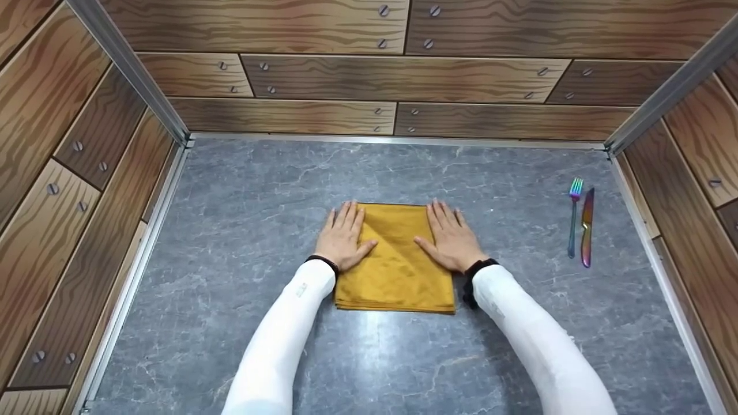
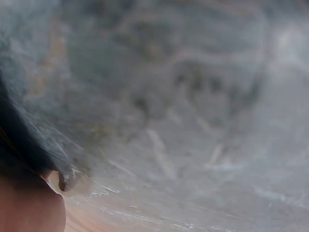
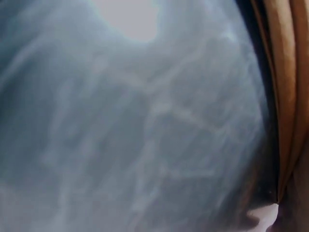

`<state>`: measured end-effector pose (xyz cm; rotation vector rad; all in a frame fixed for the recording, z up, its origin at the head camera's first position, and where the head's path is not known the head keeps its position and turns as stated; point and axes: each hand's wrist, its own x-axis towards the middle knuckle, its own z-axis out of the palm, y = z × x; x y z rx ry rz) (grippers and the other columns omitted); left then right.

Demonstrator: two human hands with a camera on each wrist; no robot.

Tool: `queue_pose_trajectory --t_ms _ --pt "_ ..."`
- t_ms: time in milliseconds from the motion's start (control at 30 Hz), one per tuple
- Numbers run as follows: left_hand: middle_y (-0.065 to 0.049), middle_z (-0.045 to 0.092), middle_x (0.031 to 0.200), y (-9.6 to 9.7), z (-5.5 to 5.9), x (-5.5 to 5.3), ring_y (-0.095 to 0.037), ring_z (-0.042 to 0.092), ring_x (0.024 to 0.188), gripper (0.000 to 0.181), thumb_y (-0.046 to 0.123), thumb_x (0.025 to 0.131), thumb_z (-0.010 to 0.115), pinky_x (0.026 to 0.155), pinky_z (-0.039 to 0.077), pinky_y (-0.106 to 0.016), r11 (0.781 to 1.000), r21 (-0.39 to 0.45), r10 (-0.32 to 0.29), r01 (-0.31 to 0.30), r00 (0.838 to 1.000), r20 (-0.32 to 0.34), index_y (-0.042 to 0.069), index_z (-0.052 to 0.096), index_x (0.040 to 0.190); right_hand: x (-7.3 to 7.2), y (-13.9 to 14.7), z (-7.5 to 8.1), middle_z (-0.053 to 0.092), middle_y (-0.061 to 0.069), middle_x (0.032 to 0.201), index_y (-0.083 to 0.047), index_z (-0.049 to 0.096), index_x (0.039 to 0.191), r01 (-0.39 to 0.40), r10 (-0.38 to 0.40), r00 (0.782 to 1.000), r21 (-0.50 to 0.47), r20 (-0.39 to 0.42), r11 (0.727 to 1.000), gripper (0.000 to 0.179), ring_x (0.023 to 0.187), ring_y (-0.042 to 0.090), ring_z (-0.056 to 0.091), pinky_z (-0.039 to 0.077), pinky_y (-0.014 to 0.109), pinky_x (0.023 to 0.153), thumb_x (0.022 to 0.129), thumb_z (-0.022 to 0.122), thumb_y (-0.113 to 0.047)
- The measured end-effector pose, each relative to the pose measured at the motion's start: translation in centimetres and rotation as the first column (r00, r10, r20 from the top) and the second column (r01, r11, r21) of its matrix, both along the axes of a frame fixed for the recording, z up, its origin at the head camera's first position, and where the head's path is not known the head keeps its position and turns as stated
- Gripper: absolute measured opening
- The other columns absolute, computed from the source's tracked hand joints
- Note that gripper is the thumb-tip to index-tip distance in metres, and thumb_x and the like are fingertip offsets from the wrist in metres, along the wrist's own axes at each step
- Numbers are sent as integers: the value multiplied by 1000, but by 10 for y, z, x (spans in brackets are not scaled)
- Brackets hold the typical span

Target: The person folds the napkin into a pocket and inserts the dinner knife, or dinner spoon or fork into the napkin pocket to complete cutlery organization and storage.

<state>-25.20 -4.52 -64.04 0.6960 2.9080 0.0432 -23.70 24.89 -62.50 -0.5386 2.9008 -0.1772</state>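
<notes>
On the table (image 1: 248, 230), the folded cloth (image 1: 398, 274) lies flat, the left hand (image 1: 342, 241) and right hand (image 1: 454, 241) resting on its 2 side edges, fingers straight, grasping nothing. Uneven pressure or sideways drag could crease it or skew its layers; the knife (image 1: 587, 230) and fork (image 1: 573, 222), well apart, seem safe.

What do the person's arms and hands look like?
Long white sleeves cover both arms, with a small greyish mark on the left. The left wrist wears a thin black band, the right a bulkier black band. Left hand and right hand are bare.
</notes>
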Motion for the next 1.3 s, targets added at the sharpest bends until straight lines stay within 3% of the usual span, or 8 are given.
queue_pose_trajectory --t_ms 167,267,433,567,700,900,1100,1300 --pt "-15 1 170 0 -1 -1 -29 -2 157 88 70 103 20 125 1 -49 1000 -2 -13 13 1000 -8 8 9 164 11 -5 3 0 19 170 -1 6 163 -20 22 998 39 -62 999 87 156 34 -1 -2 53 124 106 30 -62" --pt "-15 2 170 0 -1 -1 -30 0 157 88 69 103 21 125 2 -49 1000 2 -17 17 1000 -18 7 11 164 30 -12 6 -1 19 169 -2 4 162 -45 48 997 49 -60 998 86 156 34 -2 -1 53 125 106 29 -62" --pt "-16 4 170 -1 -1 -1 -30 1 157 87 69 103 23 126 2 -48 1000 14 -19 19 999 -26 7 13 164 70 -18 9 -2 19 169 -2 3 162 -96 96 995 5 12 995 85 156 36 -1 2 50 125 106 28 -62" --pt "-16 6 170 -2 1 0 -30 2 157 86 68 104 25 126 3 -48 999 28 -14 15 999 -29 7 15 164 90 -15 2 2 21 169 0 8 162 -116 115 993 -9 -10 993 86 156 37 3 5 49 125 106 30 -61" --pt "-16 5 170 -2 0 0 -30 1 157 87 68 104 23 126 2 -48 1000 16 -20 20 999 -27 7 13 164 97 -11 -8 8 23 168 3 13 162 -130 128 989 -20 -74 991 84 155 38 7 9 49 125 107 35 -57" --pt "-15 3 170 -3 -2 -3 -30 -1 157 87 69 103 20 126 0 -47 1000 -4 -19 18 999 -27 7 10 164 96 -10 -12 12 26 167 6 18 160 -150 143 983 -53 -117 987 83 154 41 11 13 52 124 107 40 -54" --pt "-15 3 171 -3 -3 -6 -29 -1 157 89 70 103 20 126 0 -47 1000 6 -14 14 1000 -24 8 11 165 98 -15 12 10 24 167 4 18 160 -112 111 993 -42 -27 993 83 155 40 9 10 52 125 107 31 -58" --pt "-15 1 170 -1 -5 -5 -29 -2 157 89 71 102 20 125 0 -48 1000 1 -20 20 1000 -11 8 10 165 127 -21 42 22 26 164 7 31 156 3 -2 999 -47 38 999 84 153 42 15 8 56 124 107 27 -61"
